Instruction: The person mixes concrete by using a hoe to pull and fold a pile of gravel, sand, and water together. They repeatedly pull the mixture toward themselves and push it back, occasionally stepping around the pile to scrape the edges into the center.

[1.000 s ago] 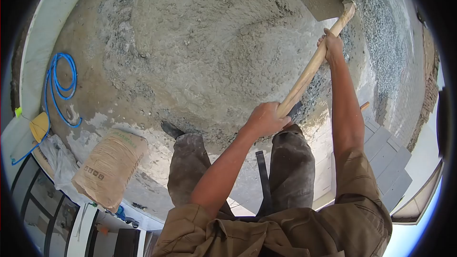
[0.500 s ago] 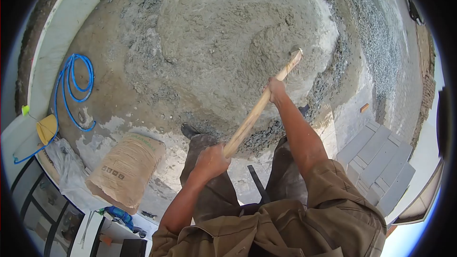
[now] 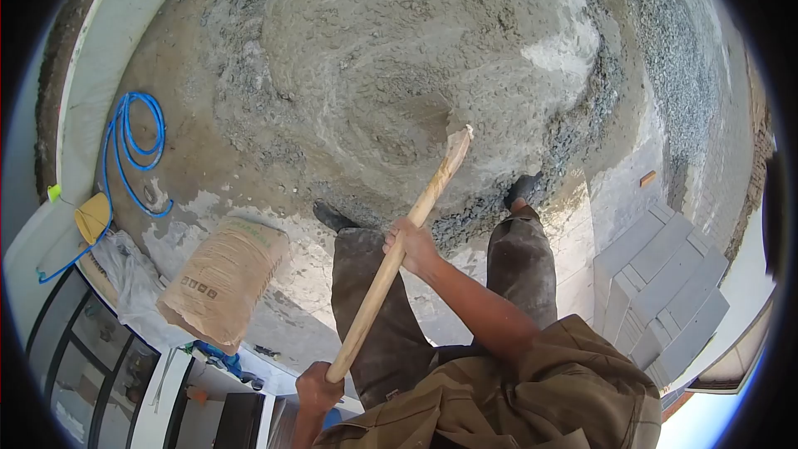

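Note:
A long wooden handle [image 3: 374, 295] runs slantwise from the lower left up to the wet grey mix. Near its lower end, my left hand [image 3: 319, 387] is wrapped round the wood. Farther up, about midway along, my right hand [image 3: 411, 245] grips it with closed fingers. The handle's far end meets a mix-coated blade [image 3: 432, 115], partly sunk in the wet concrete [image 3: 349, 58]. Both of my feet stand at the near edge of the mix.
A blue hose [image 3: 125, 145] lies coiled at the left, by a yellow container [image 3: 92, 218]. A paper sack [image 3: 223, 283] stands at the lower left. Grey slabs [image 3: 665, 274] are stacked at the right, near a small brick piece [image 3: 647, 178]. Gravel [image 3: 665, 75] lies beyond.
Both hands and the handle have moved down and left, toward my body. The blade has been drawn nearer through the mix, and more of it shows.

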A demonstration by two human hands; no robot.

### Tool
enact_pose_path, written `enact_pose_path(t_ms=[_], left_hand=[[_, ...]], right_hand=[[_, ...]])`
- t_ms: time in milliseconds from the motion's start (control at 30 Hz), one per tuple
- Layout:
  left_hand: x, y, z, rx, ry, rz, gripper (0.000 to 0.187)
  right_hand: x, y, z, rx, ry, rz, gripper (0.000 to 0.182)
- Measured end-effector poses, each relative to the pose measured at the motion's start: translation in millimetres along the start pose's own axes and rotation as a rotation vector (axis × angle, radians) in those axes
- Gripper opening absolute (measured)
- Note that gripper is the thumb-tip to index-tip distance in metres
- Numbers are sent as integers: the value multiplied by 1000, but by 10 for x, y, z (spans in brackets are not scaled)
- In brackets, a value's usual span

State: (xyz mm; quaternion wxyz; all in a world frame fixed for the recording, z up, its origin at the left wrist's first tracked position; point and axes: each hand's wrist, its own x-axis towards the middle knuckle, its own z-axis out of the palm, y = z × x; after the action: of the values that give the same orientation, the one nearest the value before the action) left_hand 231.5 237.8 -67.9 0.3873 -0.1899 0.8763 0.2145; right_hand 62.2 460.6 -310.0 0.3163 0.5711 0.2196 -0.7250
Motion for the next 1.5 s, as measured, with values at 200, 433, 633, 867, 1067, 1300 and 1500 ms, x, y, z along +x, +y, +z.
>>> enact_pose_path(t_ms=[200, 433, 633, 867, 1067, 1300, 1500], left_hand=[[1104, 1185, 336, -63, -29, -39, 21], [2388, 2408, 1262, -250, -519, 331, 42], [3199, 3107, 1183, -258, -463, 427, 43], [2457, 1659, 437, -344, -457, 247, 39], [1428, 488, -140, -170, -383, 151, 34], [502, -1079, -181, -55, 39, 129, 13], [-580, -409, 258, -170, 15, -15, 14]], right_hand=[[597, -1391, 115, -84, 153, -169, 11], [214, -3419, -545, -249, 298, -741, 16], [869, -4601, -837, -471, 552, -716, 21], [1075, -2814, 15, -659, 542, -483, 27], [1003, -1026, 235, -431, 419, -359, 21], [-25, 560, 479, -40, 65, -227, 10], [-652, 301, 264, -253, 27, -175, 9]])
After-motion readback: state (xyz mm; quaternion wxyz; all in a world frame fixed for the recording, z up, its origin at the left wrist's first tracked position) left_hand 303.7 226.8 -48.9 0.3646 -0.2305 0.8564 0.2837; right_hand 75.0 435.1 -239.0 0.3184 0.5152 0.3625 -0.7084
